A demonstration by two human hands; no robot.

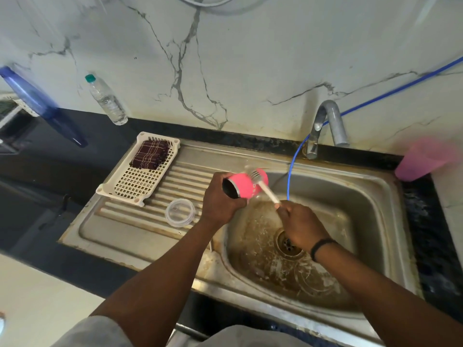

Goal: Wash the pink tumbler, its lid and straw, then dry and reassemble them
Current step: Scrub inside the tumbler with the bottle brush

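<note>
Head view showed the left hand wrapped around the pink tumbler, fingers curled over its body, holding it on its side above the near edge of the sink. The dark open mouth faced left and toward the person, probably so the outside could be scrubbed with drips falling into the basin. The right hand pinched the lower end of a thin white brush, its bristle head lying against the tumbler's pink wall; that grip likely gave reach along the side. Whether water was running, I could not tell.

Just left of the hands, the clear lid lay flat on the ribbed draining board, apart from the tumbler, probably waiting its turn. Further left sat a white slotted tray with a folded dark checked cloth in its far end, handy for drying. The straw was not clearly visible. A tap stood behind the basin, with a blue hose hanging into it. On the dark surface by the wall stood a clear water bottle, a blue bottle, and, at right, a blurred pink cup.
</note>
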